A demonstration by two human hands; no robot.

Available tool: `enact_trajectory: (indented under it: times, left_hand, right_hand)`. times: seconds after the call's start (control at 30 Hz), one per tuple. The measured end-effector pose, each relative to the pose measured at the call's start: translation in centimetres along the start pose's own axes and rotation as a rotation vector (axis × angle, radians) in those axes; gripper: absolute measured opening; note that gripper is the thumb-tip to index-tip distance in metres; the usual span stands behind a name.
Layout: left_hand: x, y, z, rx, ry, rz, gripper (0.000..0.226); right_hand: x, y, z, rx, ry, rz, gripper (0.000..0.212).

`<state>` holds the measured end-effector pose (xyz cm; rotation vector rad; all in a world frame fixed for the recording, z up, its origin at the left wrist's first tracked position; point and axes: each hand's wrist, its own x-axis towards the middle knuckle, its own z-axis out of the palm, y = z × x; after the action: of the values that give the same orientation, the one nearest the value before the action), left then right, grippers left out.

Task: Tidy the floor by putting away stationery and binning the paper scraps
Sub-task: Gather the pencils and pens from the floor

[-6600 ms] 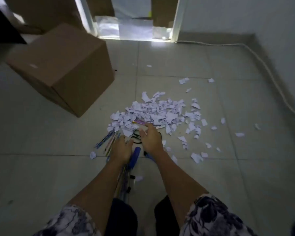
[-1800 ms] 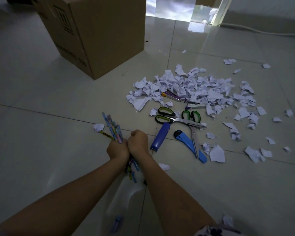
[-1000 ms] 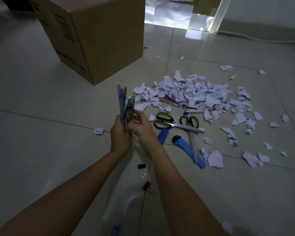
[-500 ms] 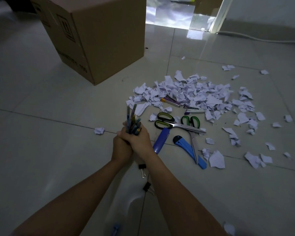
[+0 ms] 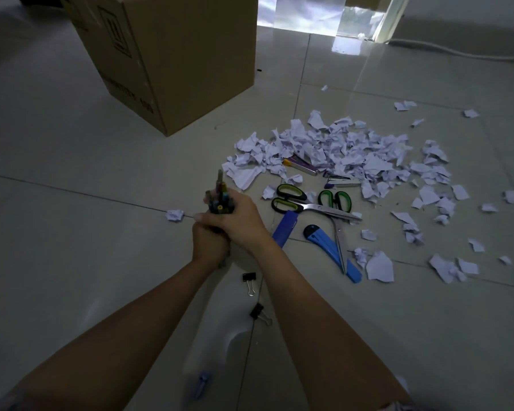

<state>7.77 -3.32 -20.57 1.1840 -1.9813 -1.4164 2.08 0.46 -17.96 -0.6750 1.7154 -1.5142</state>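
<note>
Both hands grip one upright bundle of pencils [image 5: 219, 197] in front of me: my left hand [image 5: 209, 243] low on the bundle, my right hand [image 5: 240, 218] wrapped round it above. The pencil ends stick up past my fingers. A heap of torn white paper scraps [image 5: 339, 149] lies on the tiled floor to the right. Near it are two pairs of scissors [image 5: 309, 204], a blue utility knife [image 5: 331, 250], a blue stapler [image 5: 285, 229], a small stapler [image 5: 341, 181] and a purple cutter [image 5: 301, 165].
A large cardboard box [image 5: 172, 54] stands at the back left. Two black binder clips [image 5: 250, 280] lie on the floor close to my arms. A clear pouch [image 5: 211, 336] lies below my forearms. One crumpled scrap [image 5: 174, 215] sits left of my hands. A white cable [image 5: 457, 51] runs along the far wall.
The bundle, held fanned and high a second ago, has been lowered and squared up. Both hands have closed tighter round it, so less of the pencils shows above my fingers.
</note>
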Motion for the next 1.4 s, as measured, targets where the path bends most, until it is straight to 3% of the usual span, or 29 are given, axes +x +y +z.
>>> enact_trajectory:
  times: [0.07,0.17,0.23,0.33,0.47,0.53,0.67,0.8,0.97,1.1,1.23,1.4]
  left_hand:
    - [0.1,-0.3,-0.4,-0.018,-0.022,0.018,0.034]
    - [0.1,-1.0,-1.1,0.04,-0.044,-0.123,0.008]
    - [-0.4,-1.2,-1.7,0.127,-0.066,-0.244,0.019]
    - [-1.2,-2.2,-2.7,0.218,-0.133,-0.377,0.022]
    - [-3.4,-3.1,-4.0,0.113,-0.336,-0.556,0.005]
    - [-4.5,-3.9,-4.9,0.14,-0.463,-0.611,0.009]
    - [-7.2,-4.8,-6.7,0.303,-0.581,-0.645,0.018]
    - [-9.6,-5.5,-7.6,0.697,-0.65,-0.537,0.023]
    - [-12.1,-7.1,-7.1,0.773,-0.614,-0.548,0.034]
    - [-13.2,-8.2,-6.3,0.801,-0.555,-0.489,0.037]
    - [-12.6,-7.1,-5.9,0.788,-0.555,-0.512,0.029]
    - [-10.3,-5.6,-6.0,0.537,-0.506,-0.548,0.026]
  right_hand:
    - [-0.1,0.1,-0.6,0.06,-0.008,0.045,0.044]
    - [-0.8,1.0,-2.0,0.056,0.172,0.14,0.045]
    - [-1.5,2.5,-2.9,-0.359,0.162,0.197,0.033]
    - [-2.9,4.6,-2.3,-1.041,-0.13,0.301,0.023]
    - [-4.7,6.4,-0.5,-1.353,-0.164,0.223,0.036]
    - [-5.0,6.3,0.0,-1.358,-0.17,0.199,0.024]
    - [-4.9,5.0,-0.2,-1.032,-0.097,0.373,0.026]
    - [-5.0,3.8,-0.5,-0.954,-0.128,0.482,0.03]
    - [-5.5,4.1,-0.7,-1.131,-0.412,0.612,0.04]
    - [-5.8,5.5,-0.4,-1.296,-0.515,0.712,0.07]
    - [-6.1,6.0,-0.7,-1.245,-0.486,0.724,0.058]
    - [-6.0,4.0,-1.5,-0.853,-0.298,0.622,0.022]
